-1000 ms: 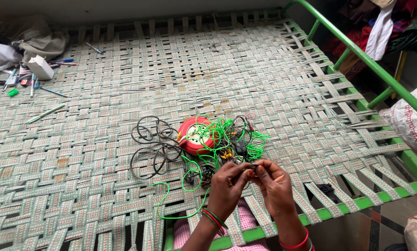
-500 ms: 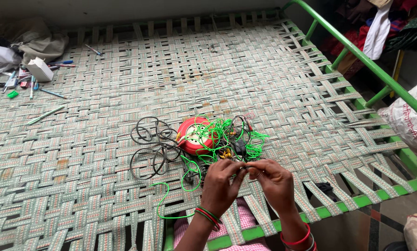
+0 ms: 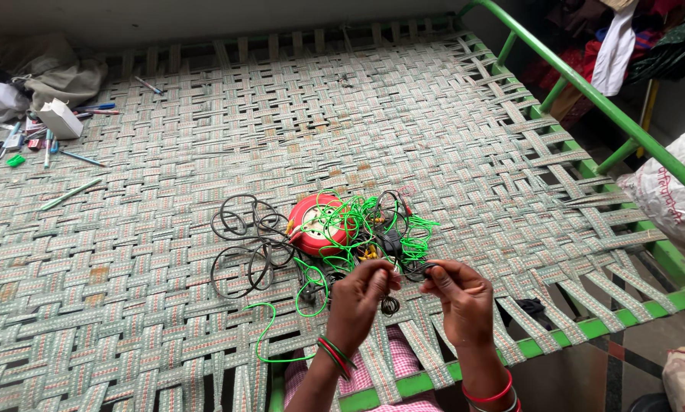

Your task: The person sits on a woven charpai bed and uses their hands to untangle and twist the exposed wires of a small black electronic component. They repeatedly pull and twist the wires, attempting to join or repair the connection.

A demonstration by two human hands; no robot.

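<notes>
Both hands pinch one dark wire just in front of the red spool (image 3: 317, 223): left hand (image 3: 365, 294) and right hand (image 3: 455, 294) closed on it. Tease it slowly from the green wire tangle (image 3: 373, 225) (black cable coils (image 3: 243, 244) sit left of the spool).

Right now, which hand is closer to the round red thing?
Left. The left hand is just below the round red case, among the green wire. The right hand is farther off to its lower right.
</notes>
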